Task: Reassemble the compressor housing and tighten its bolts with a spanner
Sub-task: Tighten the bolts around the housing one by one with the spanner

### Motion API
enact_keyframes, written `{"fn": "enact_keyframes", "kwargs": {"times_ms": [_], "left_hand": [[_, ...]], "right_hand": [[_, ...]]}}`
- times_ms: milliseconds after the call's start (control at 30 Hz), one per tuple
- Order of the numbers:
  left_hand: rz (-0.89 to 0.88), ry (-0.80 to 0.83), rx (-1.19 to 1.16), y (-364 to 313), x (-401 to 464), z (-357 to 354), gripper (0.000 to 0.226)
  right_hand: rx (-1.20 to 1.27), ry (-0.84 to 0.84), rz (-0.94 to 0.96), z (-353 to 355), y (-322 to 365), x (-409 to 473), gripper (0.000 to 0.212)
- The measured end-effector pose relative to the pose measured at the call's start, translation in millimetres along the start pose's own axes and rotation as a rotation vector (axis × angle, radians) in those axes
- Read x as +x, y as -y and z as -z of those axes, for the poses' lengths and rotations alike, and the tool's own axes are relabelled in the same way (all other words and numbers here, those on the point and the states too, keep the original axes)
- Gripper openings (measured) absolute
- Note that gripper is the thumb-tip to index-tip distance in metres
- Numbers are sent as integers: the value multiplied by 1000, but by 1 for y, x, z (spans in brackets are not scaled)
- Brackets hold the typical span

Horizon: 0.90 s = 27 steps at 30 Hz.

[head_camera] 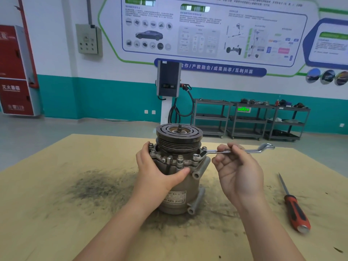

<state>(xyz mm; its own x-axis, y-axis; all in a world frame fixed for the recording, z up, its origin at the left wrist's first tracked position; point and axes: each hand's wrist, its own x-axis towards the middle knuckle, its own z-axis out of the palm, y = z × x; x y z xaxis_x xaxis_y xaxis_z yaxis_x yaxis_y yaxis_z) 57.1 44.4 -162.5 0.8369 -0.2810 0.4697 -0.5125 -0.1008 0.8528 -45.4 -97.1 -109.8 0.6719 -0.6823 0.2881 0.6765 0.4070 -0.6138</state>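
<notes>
stained bench (pixel 56 213), left hand (pixel 153 171) gripping compressor (pixel 180 185), right hand (pixel 238 166) pinching spanner (pixel 243 151) (on bolt (pixel 196 157)), screwdriver (pixel 294 206) aside

Right hand (pixel 237 166) pinches spanner (pixel 235 151) (on bolt (pixel 196 156))

Single head-worn wide-angle view, looking forward and slightly down across the table (pixel 56 185) from close range; both forearms enter from the bottom edge, far wall (pixel 56 53) fills the top. No second view.
</notes>
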Motion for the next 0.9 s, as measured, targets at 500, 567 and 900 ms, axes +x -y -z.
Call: {"fn": "enact_keyframes", "kwargs": {"times_ms": [500,567,900], "left_hand": [[19,-106,-63,4,8,-6,121],[-6,-72,-28,5,6,-5,129],[5,-30,8,3,2,-2,130]], "right_hand": [[-994,588,1064,-6,-39,-39,15],[-887,528,1012,-7,-32,-39,13],[-58,-40,317,-11,-9,-23,23]]}}
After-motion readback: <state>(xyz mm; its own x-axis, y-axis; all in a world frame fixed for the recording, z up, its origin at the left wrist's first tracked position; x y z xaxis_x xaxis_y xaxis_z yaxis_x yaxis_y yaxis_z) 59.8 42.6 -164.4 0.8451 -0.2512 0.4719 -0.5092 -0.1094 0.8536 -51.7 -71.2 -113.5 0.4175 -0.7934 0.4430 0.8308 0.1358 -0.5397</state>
